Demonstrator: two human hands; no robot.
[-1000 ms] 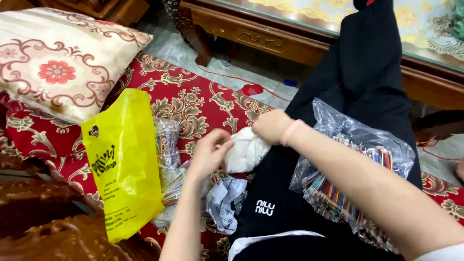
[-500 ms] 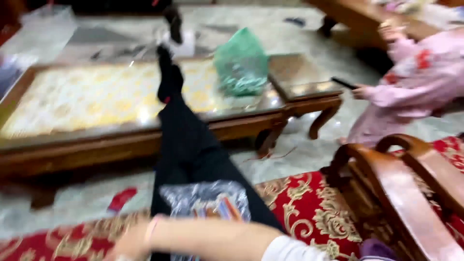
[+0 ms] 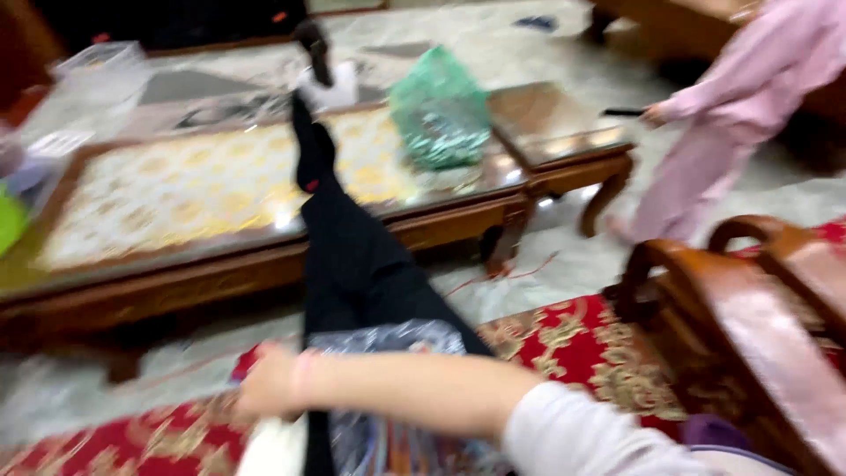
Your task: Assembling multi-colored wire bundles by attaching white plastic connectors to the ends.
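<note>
At the far left, a low wooden table (image 3: 159,282) with a patterned glass top runs across the view, a clear plastic box (image 3: 84,75) beyond its corner. A leg in black trousers (image 3: 352,264) stretches away from the camera, the foot propped on the table top. Below it, near the bottom edge, the right hand (image 3: 264,388) reaches leftward across the lap, its forearm lying almost level from right to left. The picture is blurred, so I cannot tell whether the fingers are closed or spread. A white cloth-like thing (image 3: 278,445) sits directly under that hand, touching or nearly so, and runs down out of the picture. Just right of it, under the forearm, lies a clear plastic bag (image 3: 388,339) with striped, colourful contents on the thigh. The left hand does not show. A green plastic bag (image 3: 441,110) stands on the table further back. A red patterned rug (image 3: 564,344) covers the floor to the right, then a carved wooden chair arm (image 3: 731,308). At the upper right, another person in pink clothes (image 3: 731,106) walks past, well apart from the hand.
</note>
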